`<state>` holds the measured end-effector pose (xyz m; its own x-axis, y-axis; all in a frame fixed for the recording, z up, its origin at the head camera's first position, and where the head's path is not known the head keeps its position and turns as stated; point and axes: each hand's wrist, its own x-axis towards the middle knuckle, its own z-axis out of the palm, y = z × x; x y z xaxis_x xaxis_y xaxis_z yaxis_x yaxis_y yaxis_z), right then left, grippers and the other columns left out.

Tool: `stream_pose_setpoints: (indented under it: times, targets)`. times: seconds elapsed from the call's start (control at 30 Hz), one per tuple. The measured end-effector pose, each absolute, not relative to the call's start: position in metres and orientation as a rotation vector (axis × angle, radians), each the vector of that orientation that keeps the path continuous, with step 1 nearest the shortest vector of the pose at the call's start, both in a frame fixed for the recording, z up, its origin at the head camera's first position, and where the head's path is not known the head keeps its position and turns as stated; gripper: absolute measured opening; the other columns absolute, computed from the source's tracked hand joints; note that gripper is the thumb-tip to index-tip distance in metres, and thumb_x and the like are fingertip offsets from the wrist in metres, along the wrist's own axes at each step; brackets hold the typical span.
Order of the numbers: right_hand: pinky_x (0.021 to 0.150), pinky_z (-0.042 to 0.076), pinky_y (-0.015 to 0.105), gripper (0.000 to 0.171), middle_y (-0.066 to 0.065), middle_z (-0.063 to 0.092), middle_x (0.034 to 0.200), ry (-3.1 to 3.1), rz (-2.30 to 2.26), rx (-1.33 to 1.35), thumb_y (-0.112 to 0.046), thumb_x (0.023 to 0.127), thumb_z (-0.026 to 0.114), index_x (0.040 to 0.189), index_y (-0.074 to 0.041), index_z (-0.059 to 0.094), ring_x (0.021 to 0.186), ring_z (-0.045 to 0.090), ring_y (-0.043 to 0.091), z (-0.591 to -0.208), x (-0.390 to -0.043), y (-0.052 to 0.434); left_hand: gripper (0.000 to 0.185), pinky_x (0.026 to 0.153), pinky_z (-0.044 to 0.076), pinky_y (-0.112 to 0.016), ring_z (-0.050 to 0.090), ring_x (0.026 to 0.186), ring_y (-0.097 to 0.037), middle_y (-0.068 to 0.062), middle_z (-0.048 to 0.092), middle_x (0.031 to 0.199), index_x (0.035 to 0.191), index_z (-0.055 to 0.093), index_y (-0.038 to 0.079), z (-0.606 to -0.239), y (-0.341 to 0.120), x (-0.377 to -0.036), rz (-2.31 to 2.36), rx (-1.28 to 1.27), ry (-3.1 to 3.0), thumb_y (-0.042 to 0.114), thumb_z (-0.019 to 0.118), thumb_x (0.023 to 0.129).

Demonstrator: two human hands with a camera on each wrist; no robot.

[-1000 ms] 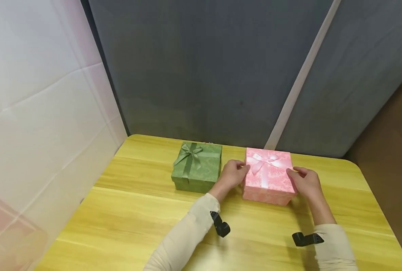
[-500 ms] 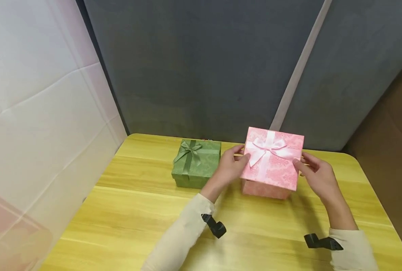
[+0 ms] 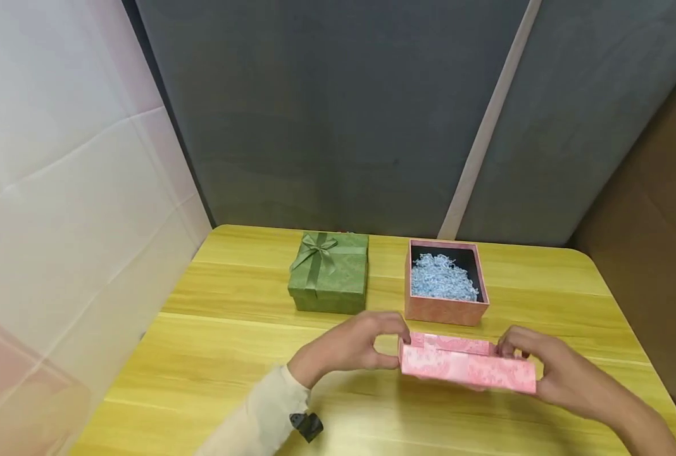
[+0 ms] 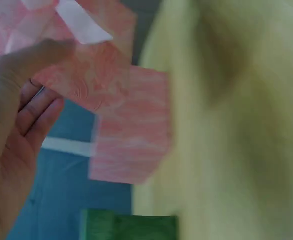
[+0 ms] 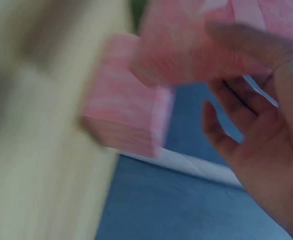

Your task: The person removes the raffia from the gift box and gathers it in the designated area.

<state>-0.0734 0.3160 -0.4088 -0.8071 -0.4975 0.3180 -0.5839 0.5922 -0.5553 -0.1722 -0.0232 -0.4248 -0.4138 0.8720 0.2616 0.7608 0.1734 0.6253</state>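
One left hand (image 3: pixel 346 347) and one right hand (image 3: pixel 568 373) gripped opposite ends of a tilted pink lid (image 3: pixel 457 367) in front of its uncovered box (image 3: pixel 446 310), removal apparently complete and the next move seemingly calling for even lowering onto the table (image 3: pixel 212 348).

1. The left hand (image 4: pixel 16 145) is holding a pink lid (image 4: pixel 91 75), its thumb (image 4: pixel 41 55) lying across the patterned surface.
2. A pale ribbon (image 4: pixel 84 22) is trailing over the lid.
3. A pink box (image 4: pixel 131 135) is showing partly behind it.
4. A green box (image 4: pixel 131 227) is entering at the bottom edge.
5. A blurred yellowish bench (image 4: pixel 216 165) is filling the right side.
6. A whitish strip (image 4: pixel 69 146) is crossing the blue-grey backdrop (image 4: pixel 66 185).
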Motion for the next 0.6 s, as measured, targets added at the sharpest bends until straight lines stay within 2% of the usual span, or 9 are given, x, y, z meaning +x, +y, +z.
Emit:
stream_pose_setpoints:
  times: [0.07,0.17,0.23,0.3,0.4,0.5,0.6]
  targets:
    - [0.069,0.036,0.015,0.037,-0.02,0.052,0.09,-2.625,0.759,1.023,-0.003,0.08,0.08,0.09,-0.029,0.057,0.079,0.048,0.001,-0.426,-0.07,0.313,0.017,0.099,0.047,-0.019,0.064,0.104,-0.006,0.005,0.07,0.107,0.105,0.073,0.014,-0.437,-0.021,-0.167,0.821,1.739,2.375,0.016,0.081,0.09]
    - [0.072,0.034,0.018,0.026,-0.017,0.046,0.091,-2.529,0.425,1.124,-0.004,0.077,0.067,0.086,-0.025,0.054,0.082,0.044,0.002,-0.454,-0.069,0.31,0.012,0.096,0.046,-0.019,0.063,0.104,-0.007,0.009,0.069,0.104,0.1,0.074,0.02,-0.457,-0.016,-0.162,0.522,1.889,2.49,0.019,0.08,0.09]
    - [0.075,0.036,0.023,0.011,-0.012,0.047,0.092,-2.483,0.279,1.179,-0.013,0.083,0.06,0.085,-0.022,0.055,0.084,0.046,0.006,-0.47,-0.07,0.31,0.011,0.09,0.046,-0.019,0.062,0.102,-0.006,0.012,0.068,0.1,0.096,0.073,0.023,-0.469,-0.013,-0.161,0.41,1.956,2.529,0.016,0.079,0.09]
    - [0.076,0.04,0.029,0.005,-0.008,0.049,0.093,-2.466,0.177,1.225,-0.016,0.087,0.054,0.087,-0.02,0.057,0.087,0.049,0.011,-0.483,-0.072,0.31,0.013,0.083,0.045,-0.018,0.061,0.1,-0.005,0.014,0.067,0.097,0.092,0.073,0.025,-0.479,-0.011,-0.159,0.344,2.004,2.547,0.013,0.077,0.09]
    - [0.074,0.044,0.035,0.004,-0.003,0.054,0.093,-2.454,0.101,1.264,-0.018,0.086,0.056,0.087,-0.017,0.059,0.087,0.052,0.016,-0.495,-0.071,0.311,0.015,0.077,0.042,-0.019,0.061,0.096,-0.005,0.014,0.065,0.093,0.09,0.073,0.025,-0.489,-0.008,-0.156,0.31,2.045,2.562,0.01,0.075,0.091]
    - [0.073,0.046,0.039,0.006,0.0,0.056,0.094,-2.463,0.072,1.275,-0.016,0.083,0.06,0.089,-0.016,0.061,0.089,0.054,0.02,-0.502,-0.069,0.313,0.015,0.079,0.04,-0.021,0.061,0.093,-0.004,0.015,0.063,0.091,0.091,0.073,0.026,-0.496,-0.006,-0.155,0.279,2.071,2.591,0.011,0.073,0.093]
    - [0.075,0.046,0.04,0.008,0.001,0.057,0.095,-2.479,0.039,1.256,-0.017,0.083,0.059,0.09,-0.016,0.062,0.09,0.055,0.021,-0.505,-0.067,0.315,0.013,0.083,0.039,-0.024,0.06,0.092,-0.004,0.014,0.063,0.092,0.092,0.072,0.026,-0.501,-0.004,-0.155,0.258,2.075,2.625,0.014,0.072,0.096]
